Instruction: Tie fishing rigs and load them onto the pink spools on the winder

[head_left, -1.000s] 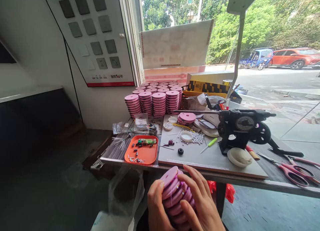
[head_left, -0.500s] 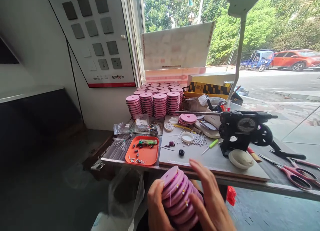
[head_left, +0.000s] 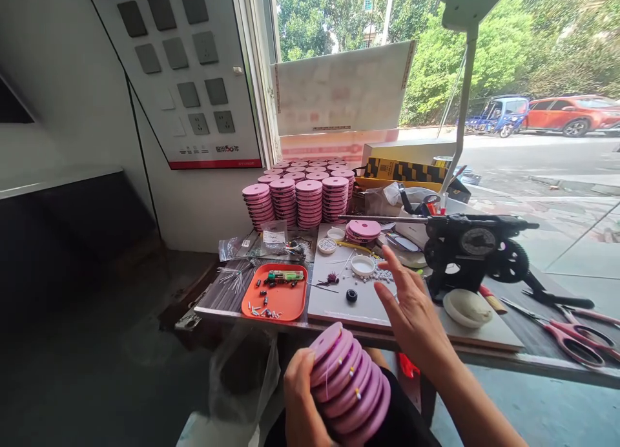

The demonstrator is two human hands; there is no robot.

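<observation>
My left hand (head_left: pixel 303 395) is wrapped round the left side of a tilted stack of pink spools (head_left: pixel 351 385), held low in front of the table. Small yellow and white pieces show along the stack's edges. My right hand (head_left: pixel 411 305) is over the right part of the pale board (head_left: pixel 329 311), fingers spread and nothing in them. Near its fingertips are loose white beads (head_left: pixel 382 270) and a round white dish (head_left: pixel 363 265). A black ring (head_left: pixel 351 296) lies on the board. More pink spools (head_left: pixel 363 230) lie behind the dish.
An orange tray (head_left: pixel 276 305) with small parts is on the left of the table. Rows of stacked pink spools (head_left: pixel 309 205) stand behind. On the right are a black hand-cranked machine (head_left: pixel 477 240), a cream bowl (head_left: pixel 467 308) and red-handled scissors (head_left: pixel 571 343).
My right hand has left the spool stack and moved up and forward over the board, its fingers spread. My left hand still holds the stack in nearly the same place.
</observation>
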